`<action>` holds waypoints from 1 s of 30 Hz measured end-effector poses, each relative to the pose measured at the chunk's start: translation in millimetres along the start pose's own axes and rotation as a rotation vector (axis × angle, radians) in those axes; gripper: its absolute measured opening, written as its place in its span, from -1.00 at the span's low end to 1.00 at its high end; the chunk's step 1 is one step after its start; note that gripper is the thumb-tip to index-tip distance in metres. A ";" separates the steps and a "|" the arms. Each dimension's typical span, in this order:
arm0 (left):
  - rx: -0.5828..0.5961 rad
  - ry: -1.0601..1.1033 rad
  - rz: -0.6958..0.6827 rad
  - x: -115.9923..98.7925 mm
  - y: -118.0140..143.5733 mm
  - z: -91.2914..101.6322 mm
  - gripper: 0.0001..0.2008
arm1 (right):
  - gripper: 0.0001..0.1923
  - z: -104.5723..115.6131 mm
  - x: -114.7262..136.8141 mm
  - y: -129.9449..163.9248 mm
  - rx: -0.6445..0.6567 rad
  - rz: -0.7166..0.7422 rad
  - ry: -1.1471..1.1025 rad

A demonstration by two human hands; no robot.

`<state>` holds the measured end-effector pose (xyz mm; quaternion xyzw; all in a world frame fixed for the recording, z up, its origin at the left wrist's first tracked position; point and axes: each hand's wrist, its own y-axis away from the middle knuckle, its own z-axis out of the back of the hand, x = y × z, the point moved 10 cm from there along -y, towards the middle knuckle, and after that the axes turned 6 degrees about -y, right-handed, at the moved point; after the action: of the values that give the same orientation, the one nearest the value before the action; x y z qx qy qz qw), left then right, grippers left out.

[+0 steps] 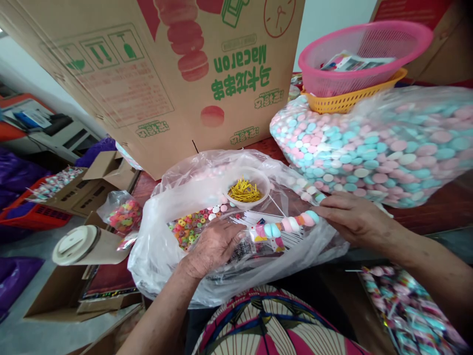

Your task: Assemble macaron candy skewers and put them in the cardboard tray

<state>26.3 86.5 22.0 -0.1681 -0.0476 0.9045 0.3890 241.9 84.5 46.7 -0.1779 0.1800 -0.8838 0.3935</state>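
Cluttered candy-packing table beneath a big Macaron carton (177, 74).
Right hand (354, 219) pinches the end of a candy skewer (286, 226) lying across an open plastic bag (155, 251); left hand (214, 246) presses flat, fingers spread, beside ring candies (185, 229) and a bowl of yellow twist ties (244, 190).

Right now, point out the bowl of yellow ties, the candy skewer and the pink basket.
bowl of yellow ties (258, 180): head view, bare white rim.
candy skewer (293, 224): head view, white middle piece.
pink basket (332, 79): head view, mesh front wall.
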 end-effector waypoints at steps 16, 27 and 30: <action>0.051 -0.025 -0.010 -3.5 -6.0 -8.6 -0.65 | -0.70 -6.8 20.9 -21.7 0.034 -0.015 0.012; 0.082 0.045 0.025 1.6 -8.5 -7.7 -0.63 | -0.71 -12.2 29.4 -29.5 0.136 0.025 -0.063; 0.179 0.206 0.065 -3.4 -11.7 -16.8 -0.65 | -0.72 -17.8 24.7 -30.8 0.181 -0.057 -0.112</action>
<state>42.2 91.4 9.7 -0.2261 0.0792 0.8952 0.3757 198.9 88.1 49.5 -0.1959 0.0720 -0.8959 0.3923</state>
